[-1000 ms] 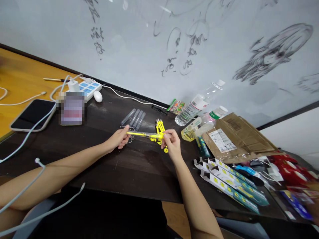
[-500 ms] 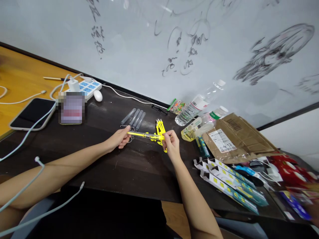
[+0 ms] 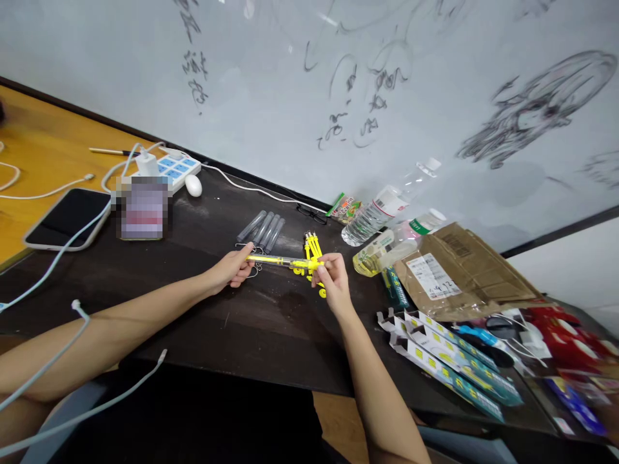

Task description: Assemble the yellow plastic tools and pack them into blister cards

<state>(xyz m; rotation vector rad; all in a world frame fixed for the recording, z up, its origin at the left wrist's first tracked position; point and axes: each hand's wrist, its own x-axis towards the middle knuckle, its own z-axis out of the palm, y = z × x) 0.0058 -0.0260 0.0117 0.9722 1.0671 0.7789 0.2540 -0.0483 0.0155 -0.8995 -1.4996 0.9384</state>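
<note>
The left hand point(image 3: 232, 267) pinches one end of a slim clear tube point(image 3: 285, 261) with yellow parts inside, thumb on top and fingers curled beneath. The right hand point(image 3: 334, 283) pinches the yellow opposite end between thumb and fingers. The tube lies nearly level between the two hands, above the dark counter point(image 3: 271, 341).

Just beyond the left hand, a few more clear tubes point(image 3: 264, 231) lie side by side, and wire hooks point(image 3: 255, 269) rest near its fingertips, partly hidden. Slender yellow pieces point(image 3: 313, 243) lie just past the right hand, partly covered by the held tube.

Farther out beyond the right hand are a snack packet point(image 3: 344, 207), a clear water bottle point(image 3: 370, 219) and a bottle of yellowish liquid point(image 3: 374, 254). To its right sit a brown package point(image 3: 474, 264) and several long boxes point(image 3: 452, 370) with open end flaps. Well left of the left hand lies a phone point(image 3: 68, 219).
</note>
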